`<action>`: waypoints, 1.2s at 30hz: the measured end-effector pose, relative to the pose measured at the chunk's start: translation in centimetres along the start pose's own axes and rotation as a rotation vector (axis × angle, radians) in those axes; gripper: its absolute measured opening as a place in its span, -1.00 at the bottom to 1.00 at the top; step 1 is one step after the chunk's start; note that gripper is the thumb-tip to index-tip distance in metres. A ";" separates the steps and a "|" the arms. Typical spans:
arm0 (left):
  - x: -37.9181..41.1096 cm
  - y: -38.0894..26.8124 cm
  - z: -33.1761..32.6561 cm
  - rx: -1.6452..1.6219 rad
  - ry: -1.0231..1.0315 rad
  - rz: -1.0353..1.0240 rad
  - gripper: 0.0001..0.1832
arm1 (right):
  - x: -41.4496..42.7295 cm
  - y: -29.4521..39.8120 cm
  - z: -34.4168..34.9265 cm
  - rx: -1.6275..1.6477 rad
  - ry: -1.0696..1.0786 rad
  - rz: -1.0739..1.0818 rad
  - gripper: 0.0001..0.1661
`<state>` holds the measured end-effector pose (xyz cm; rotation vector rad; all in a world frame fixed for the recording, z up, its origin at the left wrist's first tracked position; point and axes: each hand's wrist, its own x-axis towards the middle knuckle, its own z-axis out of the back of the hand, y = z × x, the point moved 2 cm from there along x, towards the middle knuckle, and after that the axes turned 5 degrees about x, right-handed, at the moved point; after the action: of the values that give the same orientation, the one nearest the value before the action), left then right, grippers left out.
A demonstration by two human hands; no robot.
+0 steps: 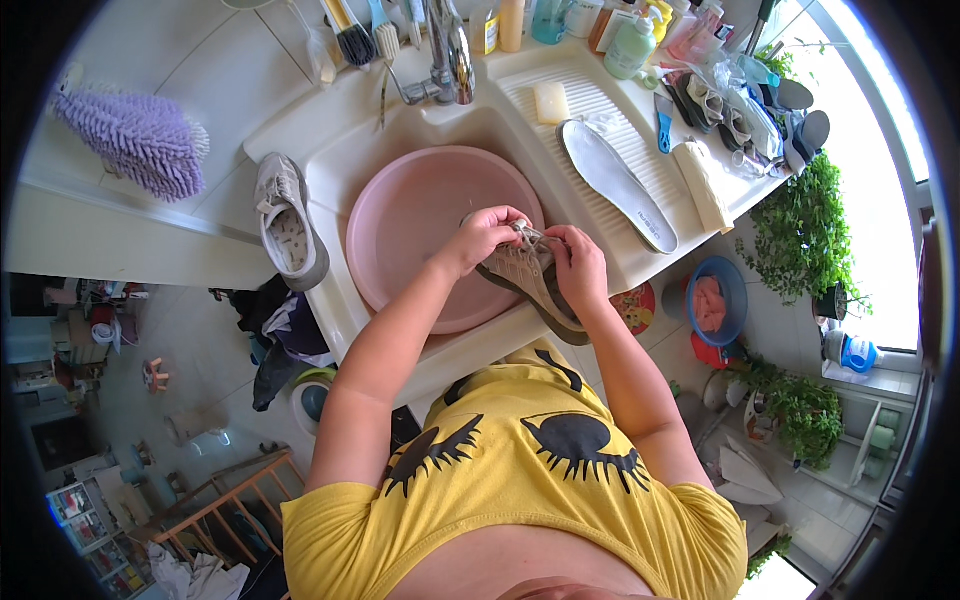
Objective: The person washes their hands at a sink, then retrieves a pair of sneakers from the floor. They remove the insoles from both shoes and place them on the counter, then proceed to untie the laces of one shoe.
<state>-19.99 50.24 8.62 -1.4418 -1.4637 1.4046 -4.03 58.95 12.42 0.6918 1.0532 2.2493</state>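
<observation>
Over the right front part of a pink plastic basin, both my hands are at a beige lace-up shoe. My left hand pinches the lace near the toe end. At the ankle opening my right hand grips the lace and the shoe's upper. The basin sits in a cream sink under a chrome faucet. A matching shoe rests on the sink's left rim. On the ribbed washboard to the right lie a grey-white insole and a bar of soap.
Bottles, among them a green pump bottle, line the back ledge. A blue-handled brush or scraper, a rolled cream cloth and small shoes lie at right. A purple chenille mitt hangs at left. A blue bucket stands below right.
</observation>
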 end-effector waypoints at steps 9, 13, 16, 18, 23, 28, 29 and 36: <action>-1.6 -2.7 1.5 0.342 -0.124 -0.141 -0.70 | -0.6 -1.7 1.0 0.210 -0.012 -0.053 -0.88; -2.3 -2.3 2.2 0.474 -0.181 -0.233 -0.75 | -1.1 -1.3 1.2 0.244 -0.020 -0.004 -0.91; -2.8 -2.4 2.0 0.558 -0.198 -0.338 -0.76 | -1.4 -1.5 1.3 0.285 -0.030 0.050 -0.90; -3.3 -3.1 1.6 0.654 -0.188 -0.353 -0.76 | -1.6 -1.3 1.4 0.297 -0.040 0.067 -0.90; -4.2 -4.3 0.2 0.900 -0.164 -0.439 -0.77 | -2.0 -1.3 1.7 0.321 -0.045 0.106 -0.88; -4.5 -4.2 -0.9 0.994 -0.244 -0.529 -0.81 | -2.2 -1.0 2.0 0.356 -0.032 0.151 -0.82; -4.6 -4.1 -1.1 1.006 -0.265 -0.546 -0.80 | -2.2 -1.0 2.1 0.364 -0.029 0.155 -0.81; -6.7 -4.5 -3.4 0.880 -0.440 -0.609 -0.81 | -3.1 -1.1 3.0 0.389 0.030 0.202 -0.84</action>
<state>-16.69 45.49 15.21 -0.1296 -1.1165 1.6701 0.39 59.05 12.59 0.9643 1.5179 2.2458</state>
